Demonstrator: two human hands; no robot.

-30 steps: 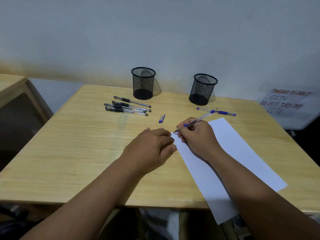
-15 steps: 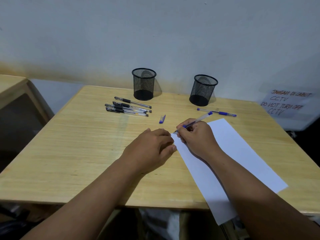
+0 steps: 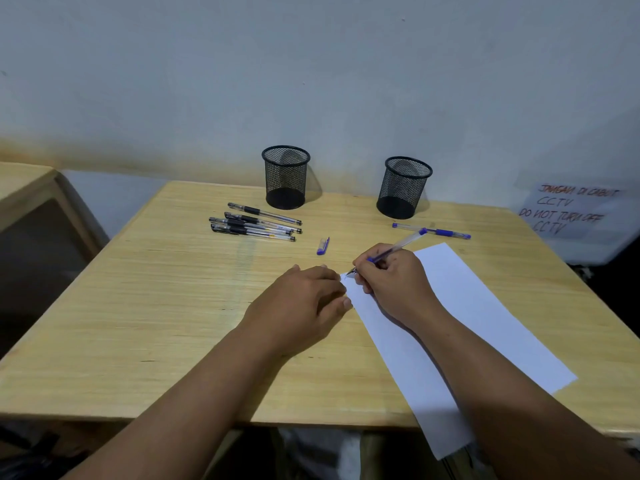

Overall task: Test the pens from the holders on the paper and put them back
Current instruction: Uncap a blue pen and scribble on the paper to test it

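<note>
Right hand (image 3: pixel 393 284) grips blue pen (image 3: pixel 388 252) in writing hold, fingers curled round barrel, tip touching far-left corner of white paper (image 3: pixel 485 317). Left hand (image 3: pixel 301 303) lies flat, fingers straight and relaxed, fingertips pressing paper's left edge. Paper lies diagonally on wooden table (image 3: pixel 156 306), near end overhanging front edge. Loose blue cap (image 3: pixel 322 246) on table beyond left hand. Four black pens (image 3: pixel 256 225) lie grouped near left mesh holder (image 3: pixel 285 176); second blue pen (image 3: pixel 433 231) lies just before right mesh holder (image 3: pixel 403 187)
</note>
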